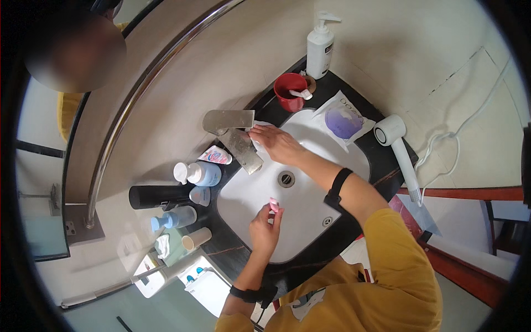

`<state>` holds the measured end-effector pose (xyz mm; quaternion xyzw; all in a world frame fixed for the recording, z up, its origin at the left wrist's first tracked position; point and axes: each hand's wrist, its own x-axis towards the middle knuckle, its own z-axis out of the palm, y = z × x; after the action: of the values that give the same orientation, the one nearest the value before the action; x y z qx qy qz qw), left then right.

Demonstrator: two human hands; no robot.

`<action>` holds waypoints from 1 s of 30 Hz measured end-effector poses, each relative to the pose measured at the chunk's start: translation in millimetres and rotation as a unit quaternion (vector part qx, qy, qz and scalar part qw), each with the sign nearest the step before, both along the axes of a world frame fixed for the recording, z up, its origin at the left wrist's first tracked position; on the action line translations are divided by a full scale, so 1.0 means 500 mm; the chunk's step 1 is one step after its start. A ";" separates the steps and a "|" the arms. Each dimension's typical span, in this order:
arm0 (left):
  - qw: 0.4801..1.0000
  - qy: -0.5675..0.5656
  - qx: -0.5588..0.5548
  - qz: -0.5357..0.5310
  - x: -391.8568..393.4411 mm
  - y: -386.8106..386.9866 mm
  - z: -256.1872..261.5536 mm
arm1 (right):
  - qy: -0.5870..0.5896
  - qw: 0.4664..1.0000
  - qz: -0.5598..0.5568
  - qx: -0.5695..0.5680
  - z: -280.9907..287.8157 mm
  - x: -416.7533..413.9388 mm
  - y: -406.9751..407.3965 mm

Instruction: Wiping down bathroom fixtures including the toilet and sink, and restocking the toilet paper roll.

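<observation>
My left hand (265,232) is over the near left part of the white washbasin (244,207), gripping a small pink object (274,204) between thumb and fingers. Farther off, my right hand (278,145) reaches to the metal tap (240,143). Under its palm and fingers is a thin white piece, perhaps a tissue or wipe (259,145), against the tap; the fingers hide part of it. Between the two hands lies the basin's drain (286,179).
Left of the tap stand a toothpaste tube (215,155), pump bottles (205,173) and a black can (157,197). Beyond the basin are a red cup (290,93) with a toothbrush and a white pump bottle (320,50). A soft pack (344,120) and a corded hair dryer (397,153) lie right.
</observation>
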<state>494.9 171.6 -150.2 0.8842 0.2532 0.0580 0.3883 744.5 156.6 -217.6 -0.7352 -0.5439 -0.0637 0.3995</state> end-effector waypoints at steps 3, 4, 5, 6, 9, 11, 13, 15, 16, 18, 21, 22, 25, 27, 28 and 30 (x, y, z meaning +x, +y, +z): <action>0.999 -0.017 0.022 -0.018 -0.011 -0.011 0.005 | -0.025 0.995 -0.085 -0.035 0.019 0.050 0.003; 0.999 -0.015 0.023 -0.020 -0.012 -0.012 0.011 | -0.038 0.992 -0.119 -0.008 0.017 0.043 0.006; 0.999 -0.016 0.015 -0.023 -0.011 -0.017 0.022 | -0.051 0.987 -0.149 0.018 0.013 0.029 0.010; 0.999 -0.017 0.007 -0.026 -0.012 -0.020 0.030 | -0.049 0.988 -0.146 0.019 -0.002 0.013 0.021; 0.999 -0.039 0.022 -0.028 -0.026 -0.026 0.045 | -0.070 0.991 -0.097 0.059 -0.047 -0.027 0.044; 0.999 -0.035 0.009 -0.012 -0.042 -0.025 0.060 | 0.043 0.995 -0.090 0.022 -0.022 -0.048 0.034; 0.999 -0.035 -0.010 -0.001 -0.067 -0.029 0.081 | 0.007 0.996 -0.082 0.042 -0.002 -0.065 -0.014; 1.000 -0.028 -0.012 0.010 -0.084 -0.028 0.101 | 0.133 0.990 -0.038 -0.032 0.034 -0.083 -0.064; 0.999 -0.033 -0.013 0.019 -0.091 -0.028 0.110 | 0.127 0.991 -0.030 -0.034 0.053 -0.083 -0.081; 0.997 -0.063 0.000 0.035 -0.110 -0.028 0.128 | 0.400 0.898 -0.143 0.116 0.109 -0.085 -0.100; 0.994 -0.097 -0.014 0.052 -0.149 -0.029 0.131 | 0.414 0.894 -0.065 0.160 0.265 -0.136 -0.073; 0.994 -0.099 0.001 0.037 -0.150 -0.027 0.136 | 0.357 0.920 -0.013 0.163 0.258 -0.148 -0.048; 0.996 -0.092 0.007 0.010 -0.162 -0.010 0.149 | -0.017 0.997 -0.074 0.007 0.271 -0.163 0.009; 0.995 -0.100 -0.003 0.029 -0.157 0.005 0.163 | -0.054 0.993 -0.104 -0.024 0.271 -0.180 0.034; 0.993 -0.105 -0.012 0.046 -0.157 0.011 0.174 | -0.089 0.985 -0.137 -0.054 0.270 -0.192 0.031; 0.992 -0.116 0.005 0.052 -0.151 0.023 0.190 | -0.085 0.990 -0.102 -0.057 0.264 -0.199 -0.003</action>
<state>419.1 183.0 -55.0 0.8588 0.2519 0.1816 0.4075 645.0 154.9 -85.5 -0.8000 -0.5011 -0.1356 0.3008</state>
